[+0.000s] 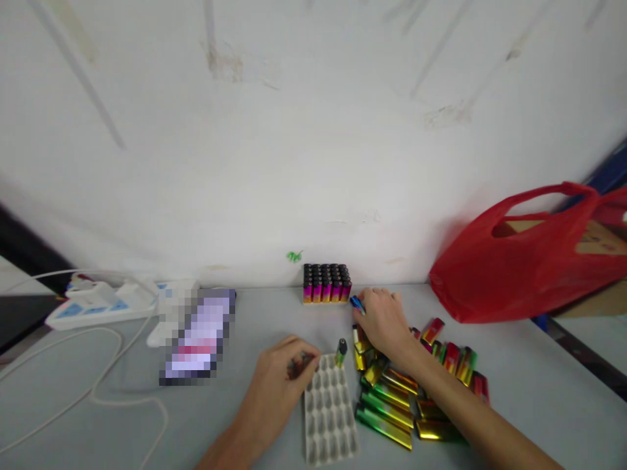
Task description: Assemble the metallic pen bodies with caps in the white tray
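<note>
A light grey tray [332, 418] with rows of slots lies on the grey table. One green and black lighter [341, 352] stands upright at its far right corner. My left hand [289, 369] is at the tray's far left corner, fingers curled together; whatever they may hold is hidden. My right hand [383, 318] pinches a blue lighter [357, 304] above the far edge of a loose pile of green, gold and red lighters [386, 414]. Just left of it, a block of upright pink and black lighters [326, 284] stands against the wall.
A red bag [509, 261] with cardboard inside stands at the right. On the left are a white power strip [98, 312] with plugs, white cables [122, 401] and a pixelated phone-like object [200, 339]. The white wall [313, 130] rises behind the table.
</note>
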`<state>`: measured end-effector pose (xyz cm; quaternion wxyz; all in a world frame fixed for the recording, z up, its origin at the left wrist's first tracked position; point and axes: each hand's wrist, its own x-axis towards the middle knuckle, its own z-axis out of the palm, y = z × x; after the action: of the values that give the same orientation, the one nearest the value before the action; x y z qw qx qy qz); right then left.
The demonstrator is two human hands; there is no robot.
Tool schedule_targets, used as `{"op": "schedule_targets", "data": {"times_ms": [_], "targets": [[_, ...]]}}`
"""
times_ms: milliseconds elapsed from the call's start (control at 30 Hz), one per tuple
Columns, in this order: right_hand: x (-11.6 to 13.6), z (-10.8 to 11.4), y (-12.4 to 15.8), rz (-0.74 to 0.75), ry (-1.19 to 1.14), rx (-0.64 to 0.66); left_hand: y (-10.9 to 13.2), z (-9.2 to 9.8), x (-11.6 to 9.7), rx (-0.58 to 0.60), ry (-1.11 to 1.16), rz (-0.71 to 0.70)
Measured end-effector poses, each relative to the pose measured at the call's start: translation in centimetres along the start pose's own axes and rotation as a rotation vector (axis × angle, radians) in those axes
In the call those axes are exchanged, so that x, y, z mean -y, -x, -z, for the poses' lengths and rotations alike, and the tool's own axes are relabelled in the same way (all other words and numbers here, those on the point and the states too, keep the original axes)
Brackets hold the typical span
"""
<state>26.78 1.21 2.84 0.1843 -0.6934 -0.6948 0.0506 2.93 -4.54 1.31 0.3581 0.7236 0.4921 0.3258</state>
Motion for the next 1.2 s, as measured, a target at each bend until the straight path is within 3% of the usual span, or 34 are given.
{"op": "schedule_targets", "data": {"times_ms": [133,300,467,667,767,967,1200], "targets": [[-0.6,1.0,0.1,-0.026,-0.152,-0.042,0.1,0.0,-0.2,-0.006,0.016,0.008],[-1.4,3.8,2.3,-0.023,-0.528,-0.044,0.2,0.3,0.2,0.023,0.050,0.020],[-0.6,4.1,4.9,-0.186,-1.356,0.201,0.1,0.3,0.7,0.037,0.075,0.055],[0.4,1.8,6.5,-0.196,-1.928,0.551,0.2,0.4,0.6,0.044,0.085,0.085],[0.9,1.4,7.5,-0.265,-2.014,0.589,0.2,0.5,0.3,0.038,0.051,0.076],[1.5,2.4,8.5,-0.205,-1.869,0.304,0.1,0.6,0.1,0.053,0.036,0.062],[0.6,2.5,8.0,-0.200,-2.006,0.512,0.2,0.8,0.3,0.072,0.070,0.076]]}}
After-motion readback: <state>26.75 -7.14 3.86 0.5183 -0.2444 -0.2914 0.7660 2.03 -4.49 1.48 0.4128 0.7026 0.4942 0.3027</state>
